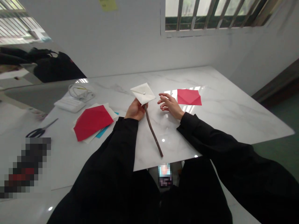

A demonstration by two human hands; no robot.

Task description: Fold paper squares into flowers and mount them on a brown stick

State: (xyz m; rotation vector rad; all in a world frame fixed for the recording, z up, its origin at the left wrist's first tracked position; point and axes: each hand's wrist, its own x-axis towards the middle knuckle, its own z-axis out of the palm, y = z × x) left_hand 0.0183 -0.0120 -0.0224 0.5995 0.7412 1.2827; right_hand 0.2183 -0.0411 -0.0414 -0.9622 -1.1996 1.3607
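My left hand point(137, 109) is closed around the upper end of a thin brown stick point(152, 129), just beneath a folded white paper square point(146, 89). A small shiny pin head point(144, 93) shows at the middle of that paper. The stick slants down toward the table's front edge. My right hand point(170, 105) is held to the right of the white paper, its fingers apart and holding nothing. Beyond its wrist lies a creased red paper point(189, 97). My left fingers are partly hidden behind the paper.
On the left is a pile of papers, with a red sheet point(93, 122) on top and a blue sheet point(102, 132) below. Behind it sits a white box point(70, 104) with a cable point(81, 92). Scissors point(39, 131) lie left. The marble-patterned table point(224, 112) meets a wall at the back.
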